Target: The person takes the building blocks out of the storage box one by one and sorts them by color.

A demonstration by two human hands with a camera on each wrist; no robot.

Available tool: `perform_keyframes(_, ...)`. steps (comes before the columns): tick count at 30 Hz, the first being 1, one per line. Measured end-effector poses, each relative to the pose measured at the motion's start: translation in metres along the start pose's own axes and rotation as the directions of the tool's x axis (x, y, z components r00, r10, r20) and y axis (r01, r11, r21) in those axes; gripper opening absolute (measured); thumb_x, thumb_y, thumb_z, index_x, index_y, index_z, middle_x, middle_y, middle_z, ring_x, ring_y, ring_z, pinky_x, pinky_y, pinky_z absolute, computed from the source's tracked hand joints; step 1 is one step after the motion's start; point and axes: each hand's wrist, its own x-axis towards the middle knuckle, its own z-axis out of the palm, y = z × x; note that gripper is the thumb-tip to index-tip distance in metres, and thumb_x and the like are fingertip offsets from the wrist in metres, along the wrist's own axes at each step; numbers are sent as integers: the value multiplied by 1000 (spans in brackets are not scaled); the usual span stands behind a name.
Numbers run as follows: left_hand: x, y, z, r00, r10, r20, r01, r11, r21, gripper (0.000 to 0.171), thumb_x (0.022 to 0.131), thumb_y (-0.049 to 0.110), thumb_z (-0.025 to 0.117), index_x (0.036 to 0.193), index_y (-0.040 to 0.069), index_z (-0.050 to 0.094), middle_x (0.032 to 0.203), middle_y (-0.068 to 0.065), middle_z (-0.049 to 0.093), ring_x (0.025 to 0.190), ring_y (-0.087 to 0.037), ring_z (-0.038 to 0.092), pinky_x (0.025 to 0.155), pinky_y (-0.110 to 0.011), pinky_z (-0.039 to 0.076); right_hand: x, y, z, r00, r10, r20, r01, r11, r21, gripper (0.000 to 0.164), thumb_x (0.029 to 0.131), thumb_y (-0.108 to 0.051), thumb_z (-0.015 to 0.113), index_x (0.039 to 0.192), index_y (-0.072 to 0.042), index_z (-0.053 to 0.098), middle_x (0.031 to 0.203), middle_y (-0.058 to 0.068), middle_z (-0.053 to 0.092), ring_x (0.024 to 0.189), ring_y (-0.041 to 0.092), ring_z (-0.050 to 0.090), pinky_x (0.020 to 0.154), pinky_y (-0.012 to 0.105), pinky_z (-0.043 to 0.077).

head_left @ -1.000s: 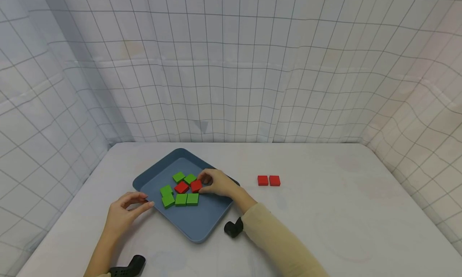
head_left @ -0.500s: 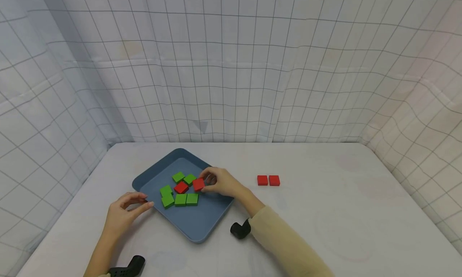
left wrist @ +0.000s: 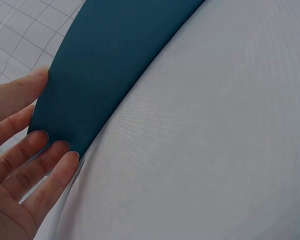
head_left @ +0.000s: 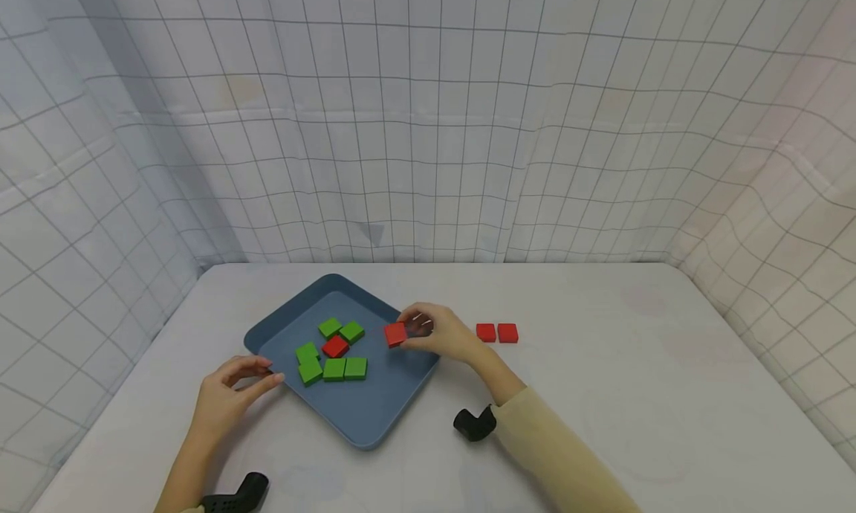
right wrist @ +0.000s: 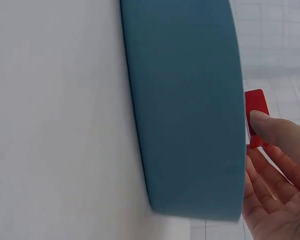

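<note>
A red square block (head_left: 395, 334) is pinched between the thumb and fingers of my right hand (head_left: 444, 333), over the right part of the blue tray (head_left: 374, 413). In the right wrist view this held block (right wrist: 257, 112) shows just past the tray's rim. My left hand (head_left: 230, 398) rests at the tray's left side. In the left wrist view its fingertips touch the outer wall of the tray (left wrist: 100, 65), thumb at the rim. Inside the tray lie another red block (head_left: 336, 346) and several green blocks (head_left: 356, 369), mostly in pairs around it.
Two red blocks, a left one (head_left: 486, 333) and a right one (head_left: 507, 333), lie side by side on the white table (head_left: 635, 394), right of the tray. A gridded white curtain (head_left: 455, 163) encloses the back and sides. Black devices (head_left: 475, 424) sit at both wrists.
My right hand has lifted the red block away from beside the other red one and carried it rightward across the tray. The left hand and tray have stayed in place.
</note>
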Motion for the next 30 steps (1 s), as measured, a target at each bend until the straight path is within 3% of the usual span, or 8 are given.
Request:
perform_keyframes(8,0,1,-1,1000,1,3,-1,1000,-4,28,73,8,76,97,-2,64,83,10,60,77,6,55,68,-6,46,-18,12,-23,997,45,-59,-40,995,86,35,76,-10,75,107,-6,60,100,7,61,90,21,59,82,31,51)
perform_keyframes(19,0,3,-2,1000,-8,4,8,1000,2,30,73,9,77,98,-2,64,85,2,62,77,5,55,69,-6,46,-44,31,-55,988,67,-142,-62,997,41,34,74,-6,75,105,-3,61,97,9,62,85,21,60,72,28,53)
perform_keyframes(30,1,3,-1,1000,-10,13,10,1000,-15,29,74,7,75,98,-4,63,85,1,61,77,6,55,69,-6,46,-70,46,-84,976,131,-171,-134,991,-9,33,75,-6,74,105,-2,60,99,10,62,88,23,59,80,34,51)
